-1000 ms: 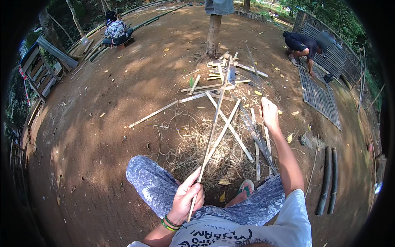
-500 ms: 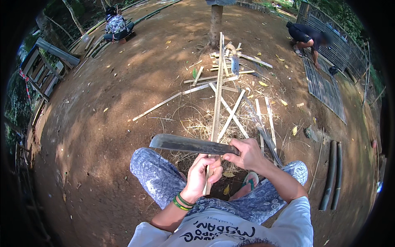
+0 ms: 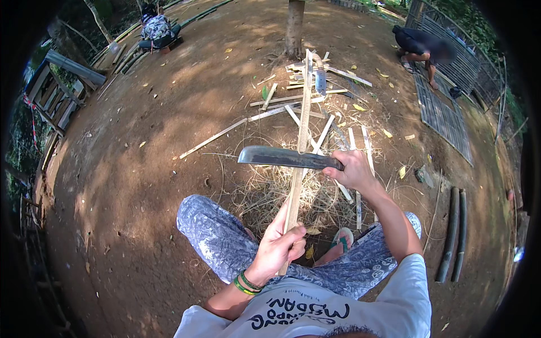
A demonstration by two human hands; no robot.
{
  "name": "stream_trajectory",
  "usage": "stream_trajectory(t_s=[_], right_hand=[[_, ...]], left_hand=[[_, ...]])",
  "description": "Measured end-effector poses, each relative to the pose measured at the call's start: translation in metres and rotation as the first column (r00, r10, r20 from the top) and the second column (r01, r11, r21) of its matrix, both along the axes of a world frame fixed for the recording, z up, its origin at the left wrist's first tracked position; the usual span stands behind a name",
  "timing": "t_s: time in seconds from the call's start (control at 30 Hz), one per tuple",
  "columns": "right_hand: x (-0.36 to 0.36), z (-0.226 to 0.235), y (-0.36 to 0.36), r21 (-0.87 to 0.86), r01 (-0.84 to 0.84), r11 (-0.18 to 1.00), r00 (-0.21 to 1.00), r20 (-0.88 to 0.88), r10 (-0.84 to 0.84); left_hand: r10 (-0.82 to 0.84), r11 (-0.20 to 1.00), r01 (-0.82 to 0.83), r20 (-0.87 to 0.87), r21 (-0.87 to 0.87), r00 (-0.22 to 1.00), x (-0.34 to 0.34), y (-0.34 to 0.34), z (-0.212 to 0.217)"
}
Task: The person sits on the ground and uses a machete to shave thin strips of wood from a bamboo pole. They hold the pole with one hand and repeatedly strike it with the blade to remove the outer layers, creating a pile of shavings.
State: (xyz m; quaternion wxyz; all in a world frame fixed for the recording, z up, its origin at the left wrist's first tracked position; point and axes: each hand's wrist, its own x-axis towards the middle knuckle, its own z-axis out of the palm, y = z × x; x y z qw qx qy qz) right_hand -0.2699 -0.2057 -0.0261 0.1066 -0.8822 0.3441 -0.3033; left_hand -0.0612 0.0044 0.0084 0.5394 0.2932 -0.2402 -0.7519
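Bare packed earth (image 3: pixel 141 186), dappled with shade, with a heap of dry shavings (image 3: pixel 270 191) and split bamboo slats (image 3: pixel 282 110) scattered beyond the fingers. Seated person, patterned trousers, knees apart. Left hand (image 3: pixel 282 245) is closed around the near end of a long bamboo strip (image 3: pixel 301 141), thumb side up; the strip runs away from those fingers toward a tree trunk (image 3: pixel 295 25), its far end among the slats. Right hand (image 3: pixel 352 169) grips the handle of a broad dark blade (image 3: pixel 284 158), fingers wrapped tight. Change since a second ago: that hand was out empty over the slats, then came back with the blade, which half a second ago lay low near the left fingers; now it sits higher, crossing the strip well above the left fist, flat side up, tip pointing past the left side of the strip. Judgement: blade is being set against the strip for a shaving or splitting stroke. Surroundings: two bamboo poles (image 3: pixel 455 234) on the ground right of the right hand, a woven bamboo panel (image 3: pixel 442 112) further off, two other people crouched at the far edges.
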Motion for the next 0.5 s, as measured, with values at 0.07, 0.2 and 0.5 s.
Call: stream_trajectory(t_s=[0.07, 0.2, 0.5], right_hand=[[-0.006, 0.006, -0.01, 0.021, 0.014, 1.0, 0.999, -0.042, -0.013], [-0.018, 0.008, -0.028, 0.033, 0.031, 0.999, 0.992, -0.125, -0.027], [-0.035, -0.015, -0.073, 0.022, 0.175, 0.984, 0.956, -0.242, -0.164]], left_hand=[[0.001, 0.999, -0.001, 0.019, 0.037, 1.0, 0.0, 0.008, -0.002], [-0.025, 0.999, 0.023, 0.048, 0.042, 0.999, 0.003, 0.021, -0.001], [-0.065, 0.989, 0.057, 0.051, 0.136, 0.997, 0.017, 0.038, -0.001]])
